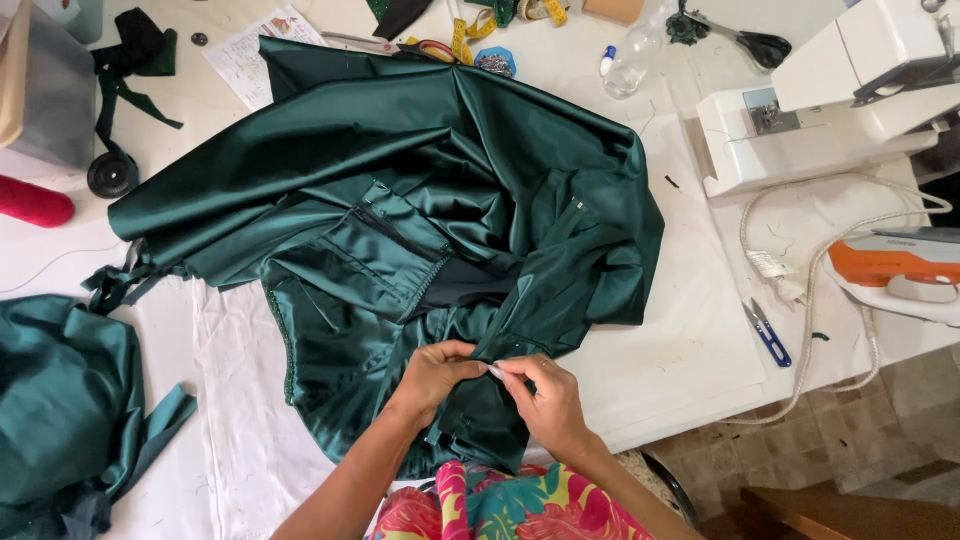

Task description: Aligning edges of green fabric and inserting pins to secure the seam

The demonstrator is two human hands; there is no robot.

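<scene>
A dark green satin garment (400, 190) lies spread over the white table (690, 340), with a zipper seam running down its middle. At its near edge my left hand (432, 375) and my right hand (545, 400) pinch a fold of the green fabric together, fingertips meeting around 490,368. Something small and pale, perhaps a pin, shows between the fingertips. Both hands grip the cloth.
A white sewing machine (830, 100) stands at the back right, an orange and white iron (895, 270) with its cord beside it. Blue thread snips (766, 332) lie right of the garment. More green fabric (60, 400) sits at left. Scissors (745, 40), a tape measure (470, 30) and a red spool (32, 200) lie around.
</scene>
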